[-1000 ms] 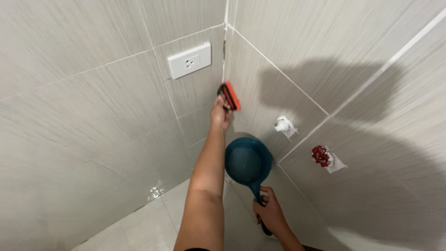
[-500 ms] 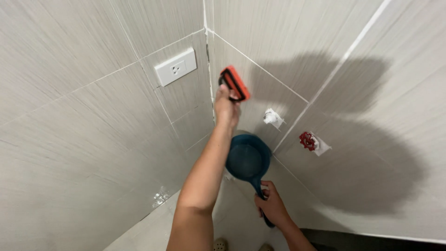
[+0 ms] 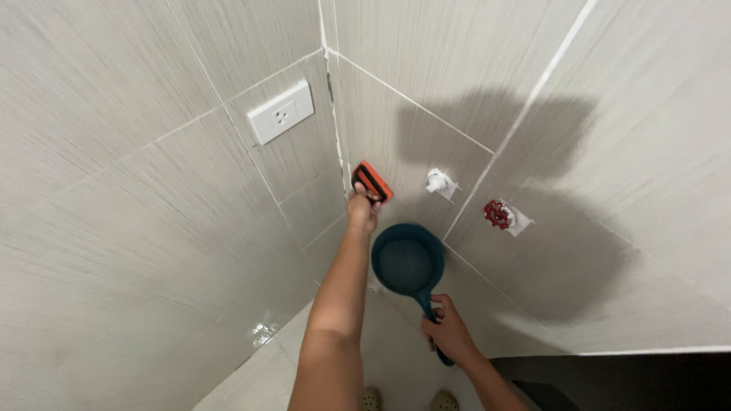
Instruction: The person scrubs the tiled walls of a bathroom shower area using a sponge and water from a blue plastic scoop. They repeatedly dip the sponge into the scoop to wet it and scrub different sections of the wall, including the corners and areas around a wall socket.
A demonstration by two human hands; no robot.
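My left hand is stretched out and grips an orange-and-black scrub brush, which is pressed against the grey tiled wall right at the corner joint. Lower down, my right hand holds the handle of a dark teal water dipper, its round bowl held upright just under the brush. Whether the dipper holds water I cannot tell.
A white wall socket sits on the left wall above the brush. On the right wall are a white capped pipe stub and a red valve handle. Light floor tiles and my sandalled feet show below.
My left hand has drawn the brush down along the corner, from level with the socket to below it. The dipper has stayed beneath it in my right hand.
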